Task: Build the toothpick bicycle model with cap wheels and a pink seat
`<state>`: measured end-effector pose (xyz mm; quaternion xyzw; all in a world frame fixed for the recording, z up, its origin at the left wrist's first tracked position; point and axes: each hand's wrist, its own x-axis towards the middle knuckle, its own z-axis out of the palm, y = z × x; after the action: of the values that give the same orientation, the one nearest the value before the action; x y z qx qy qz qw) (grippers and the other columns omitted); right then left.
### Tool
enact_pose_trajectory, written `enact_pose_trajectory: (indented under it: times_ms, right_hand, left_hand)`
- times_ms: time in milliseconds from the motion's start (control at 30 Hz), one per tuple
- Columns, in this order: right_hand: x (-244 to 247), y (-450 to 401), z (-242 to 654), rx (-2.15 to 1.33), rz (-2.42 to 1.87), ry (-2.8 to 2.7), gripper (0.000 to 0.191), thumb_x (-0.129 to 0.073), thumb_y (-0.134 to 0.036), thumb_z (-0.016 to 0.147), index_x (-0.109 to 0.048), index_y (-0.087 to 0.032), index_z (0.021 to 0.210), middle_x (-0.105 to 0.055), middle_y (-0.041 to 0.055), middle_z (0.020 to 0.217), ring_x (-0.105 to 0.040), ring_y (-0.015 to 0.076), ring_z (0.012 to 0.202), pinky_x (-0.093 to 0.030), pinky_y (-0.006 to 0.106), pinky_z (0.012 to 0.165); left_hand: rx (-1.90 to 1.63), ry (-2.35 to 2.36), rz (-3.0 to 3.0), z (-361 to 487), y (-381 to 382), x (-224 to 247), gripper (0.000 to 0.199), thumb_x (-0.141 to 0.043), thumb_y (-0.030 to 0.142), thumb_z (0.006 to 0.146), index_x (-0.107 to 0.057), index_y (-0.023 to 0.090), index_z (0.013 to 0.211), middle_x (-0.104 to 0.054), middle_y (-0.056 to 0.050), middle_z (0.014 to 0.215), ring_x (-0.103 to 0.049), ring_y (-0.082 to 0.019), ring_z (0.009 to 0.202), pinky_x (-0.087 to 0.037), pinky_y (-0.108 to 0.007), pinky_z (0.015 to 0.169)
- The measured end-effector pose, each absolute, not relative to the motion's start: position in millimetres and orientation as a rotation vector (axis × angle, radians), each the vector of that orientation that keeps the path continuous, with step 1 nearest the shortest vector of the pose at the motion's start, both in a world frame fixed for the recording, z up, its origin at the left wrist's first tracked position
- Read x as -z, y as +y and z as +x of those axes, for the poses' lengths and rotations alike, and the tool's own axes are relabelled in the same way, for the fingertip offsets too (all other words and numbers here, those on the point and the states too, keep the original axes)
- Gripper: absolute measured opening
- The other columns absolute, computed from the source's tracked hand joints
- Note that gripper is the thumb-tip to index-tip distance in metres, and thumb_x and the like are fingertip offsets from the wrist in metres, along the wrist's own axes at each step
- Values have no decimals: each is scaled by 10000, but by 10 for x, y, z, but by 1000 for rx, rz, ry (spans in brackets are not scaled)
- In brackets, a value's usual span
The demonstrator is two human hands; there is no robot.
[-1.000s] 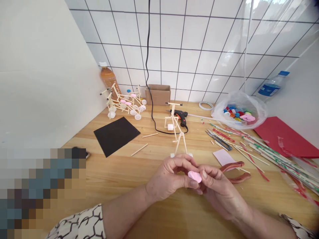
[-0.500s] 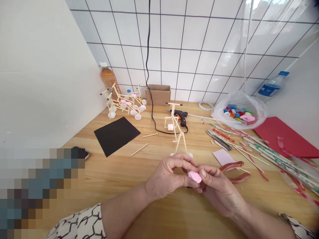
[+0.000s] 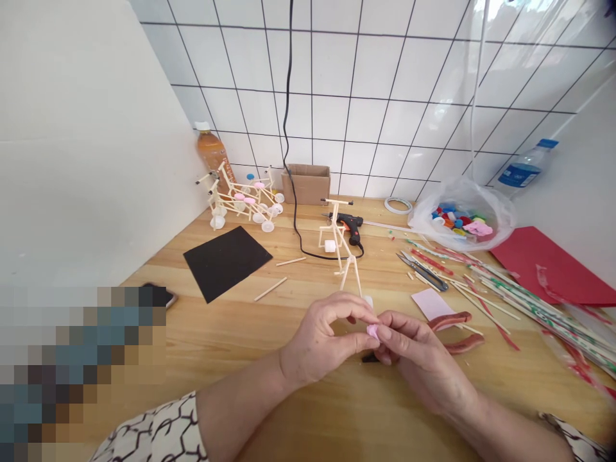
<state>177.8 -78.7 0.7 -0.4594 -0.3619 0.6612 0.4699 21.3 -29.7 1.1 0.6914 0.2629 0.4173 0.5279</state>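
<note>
raised left hand (image 3: 320,343), right hand (image 3: 423,362), fingers (image 3: 385,332) pinching pink clay (image 3: 372,331)

1. Two bare hands, left (image 3: 321,340) and right (image 3: 414,354), are pinching one small pink lump (image 3: 372,331).
2. One black hot-glue gun (image 3: 349,224) is resting.
3. One amber plastic bottle (image 3: 212,153) and one clear plastic bottle (image 3: 522,171) are showing.

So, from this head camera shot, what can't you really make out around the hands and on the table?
All in the head view:
The pink piece between the left hand and right hand: fingers hide most of it, so its shape is unclear.
A dark object under the hands: they cover most of it.
A dark flat item at the near left: a pixelated block hides most of it.
The orange bottle's label: too small to read.
</note>
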Motion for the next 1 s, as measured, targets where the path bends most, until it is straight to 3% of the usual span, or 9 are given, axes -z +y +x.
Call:
enact_pose_trajectory:
  times_ms: [333, 633, 1000]
  right_hand:
    - [-14, -830, 1765, -1678, -1084, -879, 192, -706, -298, 688, -617, -143, 617, -462, -26, 552, -331, 96, 561, -246, 248, 554]
    - [-21, -795, 1766, -1694, -1073, -830, 270, -670, -373, 725, -604, -141, 604, -479, -9, 561, -370, 97, 528, -260, 253, 524]
    - [-25, -808, 1761, -1681, -1117, -854, 258, -697, -347, 712, -609, -138, 588, -496, -17, 532, -352, 84, 521, -257, 242, 530]
  left_hand:
    - [-1007, 538, 1774, 206, -314, 25, 56, -697, 163, 702, -706, 174, 756, -652, -62, 878, -611, -170, 851, -483, -315, 820]
    - [-945, 625, 1598, 211, -296, -13, 104, -742, 165, 651, -710, 158, 750, -639, -60, 896, -612, -167, 858, -479, -292, 810]
    - [-884, 635, 1518, 215, -281, 18, 115, -757, 154, 622, -706, 167, 725, -633, -44, 896, -598, -169, 872, -460, -307, 828]
